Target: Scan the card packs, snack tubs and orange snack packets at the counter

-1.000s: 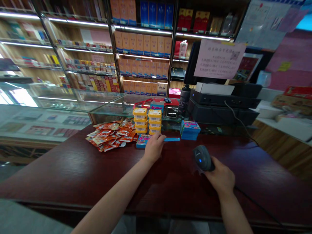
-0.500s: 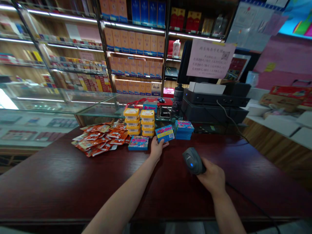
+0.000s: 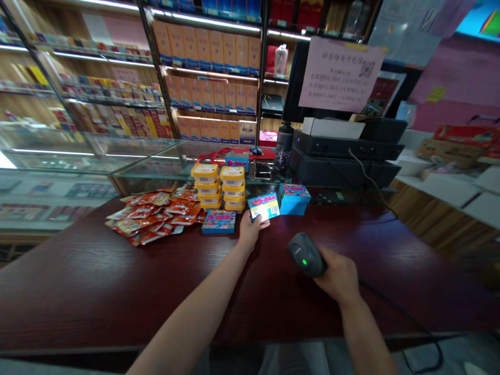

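Note:
My left hand (image 3: 250, 230) grips a small blue box (image 3: 264, 204) by its lower left corner, its barcode side tilted toward me and brightly lit. In my right hand (image 3: 338, 273) is a dark barcode scanner (image 3: 307, 255) with a green light on top, its head facing the box. Just left of my left hand lies a flat blue box (image 3: 219, 222). Behind it stand two stacks of yellow tubs (image 3: 233, 188). A pile of orange snack packets (image 3: 154, 213) spreads further left. To the right of the held box is a stack of similar blue boxes (image 3: 295, 200).
The dark wooden counter (image 3: 117, 291) carries all of this. A glass case (image 3: 156, 159) borders its far side. At the back right stand a black bottle (image 3: 284, 148), black machines (image 3: 344, 174) and a screen with a paper sign (image 3: 339, 75). The scanner's cable (image 3: 398, 315) trails right.
The scanner's light has gone from blue to green, and a bright patch now falls on the held box's label. Both hands keep nearly the same place; the view has tipped down slightly.

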